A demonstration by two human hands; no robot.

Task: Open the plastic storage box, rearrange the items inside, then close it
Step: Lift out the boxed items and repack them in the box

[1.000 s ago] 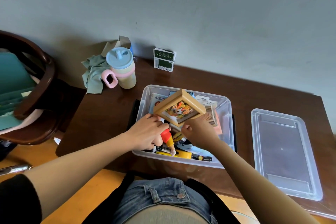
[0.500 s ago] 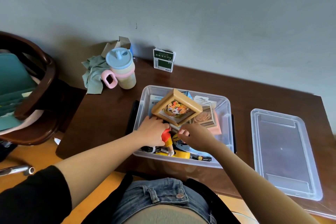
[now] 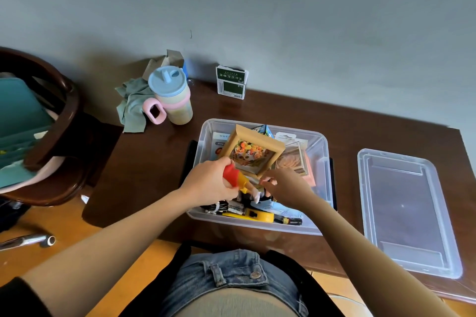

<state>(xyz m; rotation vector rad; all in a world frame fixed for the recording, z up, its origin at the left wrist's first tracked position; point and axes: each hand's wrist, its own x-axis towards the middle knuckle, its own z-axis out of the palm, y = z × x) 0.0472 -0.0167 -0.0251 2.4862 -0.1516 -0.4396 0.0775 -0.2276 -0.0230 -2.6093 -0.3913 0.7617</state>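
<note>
The clear plastic storage box (image 3: 325, 152) stands open on the brown table, full of small items. Its lid (image 3: 401, 210) lies flat to the right. A wooden picture frame (image 3: 255, 152) with a colourful picture leans tilted inside the box. My left hand (image 3: 207, 184) grips a red and yellow toy figure (image 3: 233, 177) over the box's front left. My right hand (image 3: 287, 188) pinches the frame's lower corner. A yellow tape measure (image 3: 256, 215) and batteries (image 3: 289, 220) lie along the front wall.
A pastel lidded cup (image 3: 173, 98) with a pink handle and a grey-green cloth (image 3: 131, 108) sit at the table's back left. A green and white carton (image 3: 231, 83) stands against the wall. A dark wooden chair (image 3: 55, 121) stands to the left.
The frame has come down from above the box and now leans inside it. Both hands have dropped lower with it, the left still gripping the toy figure.
</note>
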